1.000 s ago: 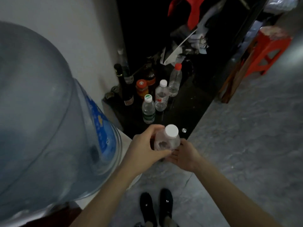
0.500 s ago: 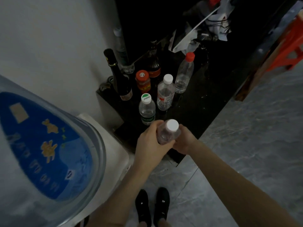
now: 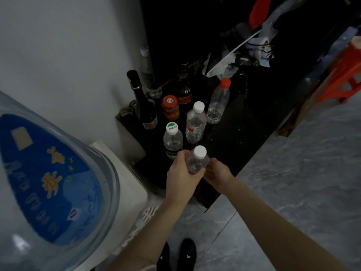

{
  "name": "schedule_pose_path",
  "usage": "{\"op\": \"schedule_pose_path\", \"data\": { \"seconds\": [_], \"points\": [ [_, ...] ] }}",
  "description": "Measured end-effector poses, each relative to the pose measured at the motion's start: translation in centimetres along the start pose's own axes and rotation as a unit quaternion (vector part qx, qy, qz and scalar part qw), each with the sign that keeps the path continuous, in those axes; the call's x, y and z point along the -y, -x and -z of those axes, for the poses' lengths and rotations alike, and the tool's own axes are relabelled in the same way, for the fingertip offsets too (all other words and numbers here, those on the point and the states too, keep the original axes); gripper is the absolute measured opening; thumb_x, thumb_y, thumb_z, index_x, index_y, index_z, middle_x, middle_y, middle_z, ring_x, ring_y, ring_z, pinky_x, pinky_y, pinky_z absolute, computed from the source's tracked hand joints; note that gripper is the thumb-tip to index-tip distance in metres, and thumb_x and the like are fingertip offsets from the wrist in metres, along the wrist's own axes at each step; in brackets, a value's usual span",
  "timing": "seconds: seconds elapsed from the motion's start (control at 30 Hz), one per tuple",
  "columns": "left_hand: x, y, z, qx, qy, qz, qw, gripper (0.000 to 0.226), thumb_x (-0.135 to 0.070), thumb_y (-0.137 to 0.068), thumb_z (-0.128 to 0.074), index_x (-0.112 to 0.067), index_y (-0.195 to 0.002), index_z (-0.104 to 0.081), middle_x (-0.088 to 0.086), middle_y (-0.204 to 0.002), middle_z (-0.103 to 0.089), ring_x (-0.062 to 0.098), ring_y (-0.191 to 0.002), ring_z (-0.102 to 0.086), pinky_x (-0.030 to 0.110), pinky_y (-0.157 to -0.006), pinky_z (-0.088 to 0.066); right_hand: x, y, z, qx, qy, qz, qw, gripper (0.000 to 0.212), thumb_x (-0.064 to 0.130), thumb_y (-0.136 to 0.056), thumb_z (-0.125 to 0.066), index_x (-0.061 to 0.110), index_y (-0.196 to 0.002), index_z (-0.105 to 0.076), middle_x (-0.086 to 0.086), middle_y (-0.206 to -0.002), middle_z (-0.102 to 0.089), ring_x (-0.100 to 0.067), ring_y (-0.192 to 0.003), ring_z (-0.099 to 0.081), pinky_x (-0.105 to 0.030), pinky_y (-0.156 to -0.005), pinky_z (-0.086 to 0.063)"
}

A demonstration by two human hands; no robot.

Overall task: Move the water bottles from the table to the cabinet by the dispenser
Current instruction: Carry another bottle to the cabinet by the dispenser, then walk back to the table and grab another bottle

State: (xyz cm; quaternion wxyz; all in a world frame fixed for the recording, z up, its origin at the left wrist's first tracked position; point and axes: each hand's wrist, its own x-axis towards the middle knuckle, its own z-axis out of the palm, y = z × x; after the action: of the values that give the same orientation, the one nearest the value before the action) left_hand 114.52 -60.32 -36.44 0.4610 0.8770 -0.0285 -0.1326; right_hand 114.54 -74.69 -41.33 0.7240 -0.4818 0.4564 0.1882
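A small clear water bottle with a white cap [image 3: 197, 159] sits between both hands over the near end of the low black cabinet [image 3: 240, 137]. My left hand [image 3: 181, 178] wraps its fingers round the bottle's body. My right hand [image 3: 216, 173] grips it low on the other side. Three water bottles stand on the cabinet just beyond: a green-and-white-capped bottle [image 3: 172, 140], a white-capped bottle [image 3: 196, 122] and a red-capped bottle [image 3: 218, 101]. Whether the held bottle touches the cabinet top is hidden by my hands.
The water dispenser [image 3: 125, 182] with its big blue jug [image 3: 50, 178] stands at the left against the white wall. A dark wine bottle [image 3: 143, 100], an orange-lidded jar [image 3: 170, 107] and a brown bottle [image 3: 183, 89] crowd the cabinet's back left. A red stool [image 3: 341, 75] stands at the right.
Both hands carried the bottle forward from over the floor to above the cabinet's near end. The view dropped and swung left, so the dispenser jug fills less of it.
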Motion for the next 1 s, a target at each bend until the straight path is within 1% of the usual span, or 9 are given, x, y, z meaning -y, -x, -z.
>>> {"op": "schedule_pose_path", "data": {
  "seconds": [0.1, 0.17, 0.2, 0.3, 0.4, 0.5, 0.67, 0.8, 1.0],
  "points": [
    [-1.0, -0.4, 0.9, 0.026, -0.064, 0.007, 0.998, 0.067, -0.046, -0.075, -0.084, -0.03, -0.128, -0.048, -0.01, -0.127, -0.063, 0.016, -0.116, -0.062, 0.043, -0.089, -0.056, 1.0, 2.6, -0.3, -0.021, 0.142, 0.043, 0.989, 0.024, 0.023, -0.1, -0.044, 0.012, -0.097, -0.065, -0.003, -0.103, -0.066, -0.017, -0.099, -0.058, -0.039, -0.099, -0.047],
    [-1.7, -0.4, 1.8, 0.053, -0.141, 0.005, 0.989, 0.077, -0.054, -0.071, -0.084, -0.029, -0.132, -0.046, -0.005, -0.133, -0.058, 0.022, -0.12, -0.059, 0.046, -0.091, -0.053, 1.8, 4.2, -0.3, -0.054, 0.307, 0.105, 0.944, 0.02, 0.02, -0.099, -0.048, 0.014, -0.094, -0.066, -0.006, -0.098, -0.067, -0.017, -0.086, -0.06, -0.032, -0.082, -0.05],
    [-1.9, -0.2, 2.4, 0.065, -0.185, 0.005, 0.98, 0.081, -0.058, -0.071, -0.082, -0.028, -0.135, -0.044, -0.003, -0.136, -0.056, 0.025, -0.122, -0.057, 0.047, -0.094, -0.051, 2.2, 5.2, -0.3, -0.061, 0.384, 0.124, 0.913, 0.018, 0.02, -0.099, -0.05, 0.013, -0.099, -0.066, -0.007, -0.099, -0.066, -0.017, -0.086, -0.061, -0.031, -0.079, -0.05],
    [-3.1, 1.6, 4.3, 0.06, -0.326, -0.016, 0.943, 0.076, -0.062, -0.081, -0.069, -0.025, -0.141, -0.041, 0.001, -0.142, -0.049, 0.028, -0.13, -0.05, 0.05, -0.11, -0.039, 3.5, 8.7, -0.6, -0.039, 0.567, 0.14, 0.811, 0.024, 0.022, -0.1, -0.052, 0.007, -0.116, -0.062, -0.009, -0.114, -0.062, -0.022, -0.101, -0.062, -0.031, -0.087, -0.052],
    [-4.2, 4.4, 6.4, 0.033, -0.423, -0.074, 0.903, 0.067, -0.057, -0.089, -0.059, -0.024, -0.145, -0.042, 0.001, -0.15, -0.043, 0.026, -0.141, -0.038, 0.053, -0.121, -0.018, 3.9, 12.3, -1.4, -0.063, 0.671, 0.166, 0.72, 0.031, 0.03, -0.098, -0.053, 0.011, -0.124, -0.055, -0.012, -0.131, -0.051, -0.027, -0.117, -0.053, -0.037, -0.1, -0.048],
    [-4.9, 7.3, 8.3, 0.017, -0.448, -0.099, 0.889, 0.065, -0.051, -0.092, -0.057, -0.024, -0.148, -0.038, 0.001, -0.158, -0.035, 0.026, -0.147, -0.029, 0.052, -0.123, -0.012, 2.9, 15.2, -2.0, -0.097, 0.712, 0.211, 0.663, 0.042, 0.031, -0.096, -0.055, 0.011, -0.133, -0.05, -0.013, -0.136, -0.046, -0.031, -0.126, -0.045, -0.039, -0.103, -0.043],
    [-6.1, 11.6, 11.7, -0.011, -0.439, -0.118, 0.89, 0.063, -0.046, -0.094, -0.055, -0.024, -0.15, -0.036, 0.002, -0.163, -0.029, 0.026, -0.15, -0.025, 0.05, -0.123, -0.014, 0.5, 20.7, -3.1, -0.151, 0.72, 0.311, 0.601, 0.056, 0.036, -0.093, -0.055, 0.014, -0.142, -0.041, -0.01, -0.138, -0.048, -0.031, -0.129, -0.045, -0.041, -0.108, -0.038],
    [-7.2, 15.4, 14.3, -0.019, -0.441, -0.134, 0.887, 0.062, -0.043, -0.096, -0.052, -0.025, -0.153, -0.032, 0.002, -0.168, -0.018, 0.025, -0.155, -0.015, 0.051, -0.125, -0.012, -1.6, 25.7, -4.1, -0.16, 0.699, 0.382, 0.583, 0.062, 0.03, -0.094, -0.053, 0.015, -0.15, -0.032, -0.008, -0.149, -0.042, -0.029, -0.136, -0.041, -0.041, -0.114, -0.034],
    [-7.2, 22.4, 18.0, -0.05, -0.431, -0.192, 0.88, 0.069, -0.044, -0.095, -0.054, -0.025, -0.157, -0.029, 0.004, -0.169, -0.016, 0.026, -0.156, -0.013, 0.05, -0.124, -0.013, -6.6, 32.3, -5.1, -0.186, 0.667, 0.435, 0.576, 0.069, 0.033, -0.093, -0.056, 0.022, -0.154, -0.026, -0.003, -0.16, -0.029, -0.025, -0.148, -0.026, -0.046, -0.119, -0.027]
  ]
}}
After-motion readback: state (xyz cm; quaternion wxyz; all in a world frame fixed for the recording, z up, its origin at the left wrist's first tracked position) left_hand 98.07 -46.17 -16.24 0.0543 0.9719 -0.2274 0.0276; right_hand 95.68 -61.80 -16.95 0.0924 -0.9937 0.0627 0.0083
